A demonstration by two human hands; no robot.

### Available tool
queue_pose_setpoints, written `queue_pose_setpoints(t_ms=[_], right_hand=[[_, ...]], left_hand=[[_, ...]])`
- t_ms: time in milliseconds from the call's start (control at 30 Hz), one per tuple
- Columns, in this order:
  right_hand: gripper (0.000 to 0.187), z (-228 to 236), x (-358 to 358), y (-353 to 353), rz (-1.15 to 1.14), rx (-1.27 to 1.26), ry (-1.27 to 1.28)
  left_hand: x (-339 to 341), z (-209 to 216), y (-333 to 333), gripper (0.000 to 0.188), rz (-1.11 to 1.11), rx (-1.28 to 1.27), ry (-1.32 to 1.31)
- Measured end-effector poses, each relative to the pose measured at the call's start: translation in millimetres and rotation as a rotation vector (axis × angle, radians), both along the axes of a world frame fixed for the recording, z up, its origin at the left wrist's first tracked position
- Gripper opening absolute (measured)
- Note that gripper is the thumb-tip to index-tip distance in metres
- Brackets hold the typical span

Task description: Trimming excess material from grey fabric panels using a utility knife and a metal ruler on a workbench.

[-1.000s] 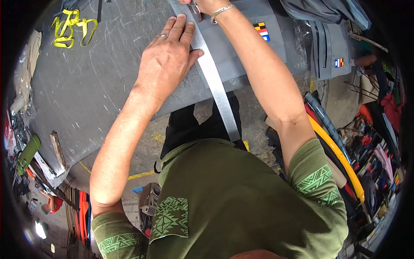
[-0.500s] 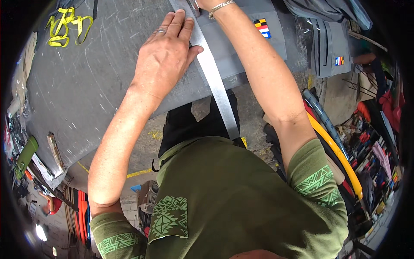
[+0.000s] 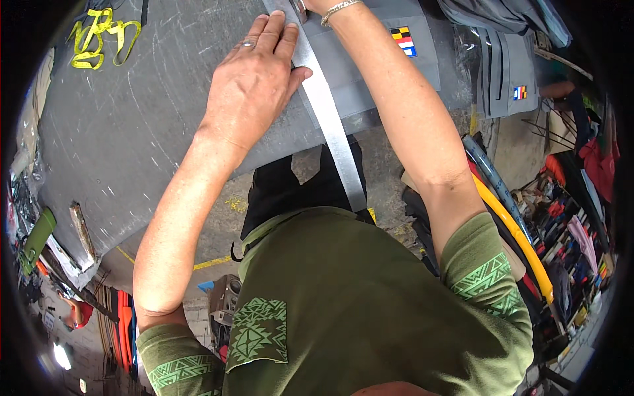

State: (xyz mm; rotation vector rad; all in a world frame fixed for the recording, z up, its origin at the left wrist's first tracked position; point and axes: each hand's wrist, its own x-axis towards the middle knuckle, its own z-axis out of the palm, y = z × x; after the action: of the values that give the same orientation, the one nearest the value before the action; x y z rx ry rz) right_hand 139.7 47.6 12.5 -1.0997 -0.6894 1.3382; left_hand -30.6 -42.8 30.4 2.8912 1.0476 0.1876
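Observation:
A long metal ruler (image 3: 328,109) lies across grey fabric (image 3: 370,72), its near end sticking out past the table edge over my lap. My left hand (image 3: 254,82) is open and flat, its fingers stretched out and pressing on the ruler's left side. Along the ruler's other side, at the top edge of the picture, my right hand (image 3: 320,5) is closed around a small metallic tool (image 3: 300,9), mostly cut off from view. A patch of coloured flags (image 3: 403,41) sits on the fabric beside my right forearm.
A yellow measuring tape (image 3: 99,39) lies loosely coiled on the dark, scratched table (image 3: 132,132). More grey fabric pieces (image 3: 505,72) hang at the right edge. Fabric rolls, one a yellow tube (image 3: 508,224), lean at the right. A green roll (image 3: 39,241) rests at the left.
My left hand and the ruler stay in nearly the same place, with only a very slight shift of the whole view.

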Motion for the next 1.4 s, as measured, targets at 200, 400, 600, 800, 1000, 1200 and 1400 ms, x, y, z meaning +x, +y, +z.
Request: queue_pose_setpoints(t_ms=[200,400,600,800,1000,1200,1400], right_hand=[[0.051,-1.4,-0.3,-2.4,-0.015,0.023,-0.054],[0.052,-3.5,0.5,-1.8,-0.03,0.037,-0.048],[0.053,2.3,0.3,-5.5,-0.026,0.077,-0.163],[0.051,51.7,-26.3,1.1,-0.131,-0.411,-0.485],[0.052,7.9,-7.1,-6.5,-0.016,0.201,-0.389],[0.052,5.4,-8.9,-3.2,-0.041,0.151,-0.347],[0.051,5.2,-8.7,-1.1,-0.043,0.153,-0.336]], left_hand=[[-0.6,-0.8,-0.8,0.059,-0.002,0.013,-0.007],[6.1,21.4,3.2,0.061,-0.008,-0.102,0.04],[9.3,30.9,4.5,0.063,-0.024,-0.21,0.079],[6.6,29.6,4.3,0.062,-0.024,-0.212,0.074],[6.4,28.1,4.7,0.062,-0.028,-0.228,0.075],[6.4,27.4,6.2,0.061,-0.028,-0.235,0.082],[5.3,25.7,7.4,0.063,-0.046,-0.224,0.084]])
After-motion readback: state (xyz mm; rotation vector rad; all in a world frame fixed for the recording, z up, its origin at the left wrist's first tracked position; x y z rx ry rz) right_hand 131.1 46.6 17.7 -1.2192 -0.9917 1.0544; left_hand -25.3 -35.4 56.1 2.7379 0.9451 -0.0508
